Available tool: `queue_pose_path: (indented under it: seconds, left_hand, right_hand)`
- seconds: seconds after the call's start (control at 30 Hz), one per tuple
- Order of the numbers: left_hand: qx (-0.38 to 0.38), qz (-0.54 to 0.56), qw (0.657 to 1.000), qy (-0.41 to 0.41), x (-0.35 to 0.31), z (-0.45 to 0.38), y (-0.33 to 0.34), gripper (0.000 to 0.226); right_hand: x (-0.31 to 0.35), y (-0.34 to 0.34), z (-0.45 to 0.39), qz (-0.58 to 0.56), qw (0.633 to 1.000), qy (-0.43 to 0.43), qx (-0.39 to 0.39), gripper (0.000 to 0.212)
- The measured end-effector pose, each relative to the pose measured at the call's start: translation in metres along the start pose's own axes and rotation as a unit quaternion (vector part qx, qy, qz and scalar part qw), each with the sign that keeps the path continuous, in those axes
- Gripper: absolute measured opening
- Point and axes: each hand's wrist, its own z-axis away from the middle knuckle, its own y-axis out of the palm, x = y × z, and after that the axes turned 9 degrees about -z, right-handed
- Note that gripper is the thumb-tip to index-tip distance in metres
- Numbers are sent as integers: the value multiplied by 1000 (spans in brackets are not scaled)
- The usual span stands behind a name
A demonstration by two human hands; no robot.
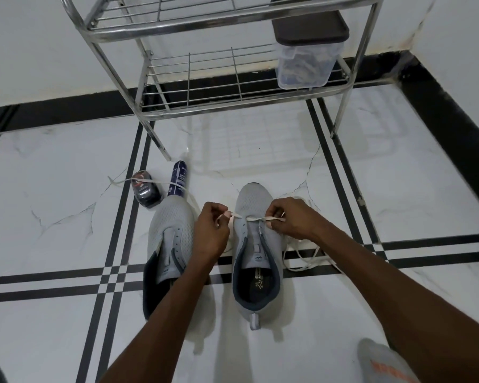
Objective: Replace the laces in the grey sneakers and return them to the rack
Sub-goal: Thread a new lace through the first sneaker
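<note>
Forearms nearest lens, reaching to floor. Left sneaker (172, 244): grey mesh, eyelets bare, unlaced. Left hand (209, 230) pinches one end of flat white lace (250, 218); right hand (291, 217) pinches other end. Right sneaker (256, 244): lace spans lowest eyelets only. Step: first threading. Next: even ends, cross upward. Loose laces (304, 261) right. Chrome wire rack (233, 87) beyond.

Lace (251, 218) between both hands (taut)
</note>
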Motion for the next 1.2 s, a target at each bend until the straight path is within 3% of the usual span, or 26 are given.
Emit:
queue_pose_path:
  seconds: [0.17, 0.27, 0.4, 0.47, 0.6, 0.7, 0.77, 0.87, 0.93, 1.03, 1.13, 1.2]
  left_hand:
    - [19, -65, 997, 44, -3, -1, -2, 15]
    - [37, -105, 994, 15, -3, -4, 1, 15]
    - [55, -66, 996, -38, -4, -4, 2, 15]
    - [49, -49, 998, -10, -13, -4, -3, 18]
    - [81, -52, 987, 132, -62, -15, -17, 51]
    - [147, -80, 966, 198, -99, -26, -21, 33]
    - [87, -69, 979, 173, -103, -31, -26, 19]
    - [-59, -47, 995, 61, -79, -39, -42, 22]
    - [-39, -58, 997, 45, -68, -37, -49, 40]
    - [66, -81, 981, 165, -78, -29, -45, 59]
    - [142, -85, 960, 224, -96, -24, -37, 27]
    - [98, -59, 973, 202, -95, -25, -41, 17]
  right_hand:
    - [13, -32, -2, -35, 999, 26, 19, 8]
    - [25, -57, 0, -77, 996, 54, -6, 26]
    - [43, -84, 10, -284, 957, 62, -2, 34]
    - [53, -94, 12, -338, 940, 45, 13, 30]
    - [82, -101, 12, -319, 946, 25, 46, 24]
    - [101, -102, 12, -305, 951, 25, 49, 30]
    - [107, -108, 13, -265, 963, 28, 30, 33]
    - [104, -118, 16, -237, 971, 22, 17, 30]
    - [102, -120, 16, -236, 971, 18, 24, 28]
    - [105, -107, 13, -215, 975, 18, 51, 31]
    - [107, -95, 11, -210, 975, 19, 70, 30]
    - [107, -91, 10, -202, 976, 20, 73, 28]
